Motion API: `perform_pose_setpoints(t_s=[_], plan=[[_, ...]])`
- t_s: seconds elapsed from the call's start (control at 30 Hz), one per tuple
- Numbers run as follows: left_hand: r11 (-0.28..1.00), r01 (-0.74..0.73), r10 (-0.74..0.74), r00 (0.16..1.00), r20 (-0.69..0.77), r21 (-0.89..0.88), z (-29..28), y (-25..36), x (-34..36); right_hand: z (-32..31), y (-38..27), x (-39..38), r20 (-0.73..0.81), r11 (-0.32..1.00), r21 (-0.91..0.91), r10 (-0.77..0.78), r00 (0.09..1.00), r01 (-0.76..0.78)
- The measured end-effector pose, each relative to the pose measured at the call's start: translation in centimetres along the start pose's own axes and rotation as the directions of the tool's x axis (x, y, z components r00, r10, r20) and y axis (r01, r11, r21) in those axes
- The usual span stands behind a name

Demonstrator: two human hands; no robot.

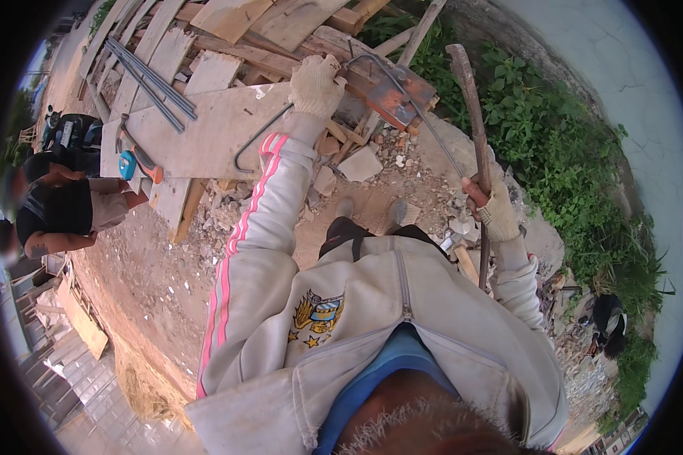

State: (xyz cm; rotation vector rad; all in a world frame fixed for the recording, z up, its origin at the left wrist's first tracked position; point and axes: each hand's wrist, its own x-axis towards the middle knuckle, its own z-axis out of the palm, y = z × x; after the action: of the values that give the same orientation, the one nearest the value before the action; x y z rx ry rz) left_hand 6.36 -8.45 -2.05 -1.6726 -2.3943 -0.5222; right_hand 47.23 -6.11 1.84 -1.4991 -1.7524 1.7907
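Note:
My left hand [316, 87], in a pale knitted work glove, is closed on a bent steel rod [262, 138] beside a wooden block. The rod's hooked end sticks out to the left of the glove. Right of it, a curved steel rod [389, 74] bends over a rusty metal plate [398, 97] on the block and slants down toward my right hand. Whether both are one rod, the glove hides. My right hand [496, 214], gloved with bare fingertips showing, wraps round a long rusty bar [470, 98] that stands roughly lengthwise in view.
A board [205, 125] holds a hammer [133, 148], an orange-and-teal tool [148, 167] and several metal rods [148, 83]. Scrap planks [228, 19] pile up beyond. Rubble [360, 163] covers the ground near my feet. Weeds [554, 129] line a pale wall at right. A person [61, 205] stands at left.

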Motion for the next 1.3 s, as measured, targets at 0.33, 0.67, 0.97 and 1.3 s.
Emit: perform_pose_setpoints(t_s=[0.33, 0.67, 0.97, 1.3], plan=[[0.998, -0.056, 0.056, 0.998, -0.007, -0.033, 0.5, -0.2, 1.2, -0.6, 0.0, 0.1, -0.031, 0.997, -0.058, -0.054, 0.998, 0.052], [0.995, -0.089, 0.085, 0.994, -0.071, -0.049, 0.7, -0.2, 0.7, -7.3, -1.5, -1.5, 0.025, 0.551, -0.784, -0.435, 0.9, 0.287], [0.99, -0.072, 0.045, 0.976, -0.211, -0.124, 0.5, 0.3, 0.6, -11.6, -3.9, 4.3, 0.173, 0.295, -0.908, -0.383, 0.907, 0.297], [0.99, -0.048, 0.029, 0.99, -0.138, -0.135, 0.8, 0.1, 0.8, -14.8, -6.4, 11.2, 0.324, -0.023, -0.938, -0.414, 0.85, 0.346]])
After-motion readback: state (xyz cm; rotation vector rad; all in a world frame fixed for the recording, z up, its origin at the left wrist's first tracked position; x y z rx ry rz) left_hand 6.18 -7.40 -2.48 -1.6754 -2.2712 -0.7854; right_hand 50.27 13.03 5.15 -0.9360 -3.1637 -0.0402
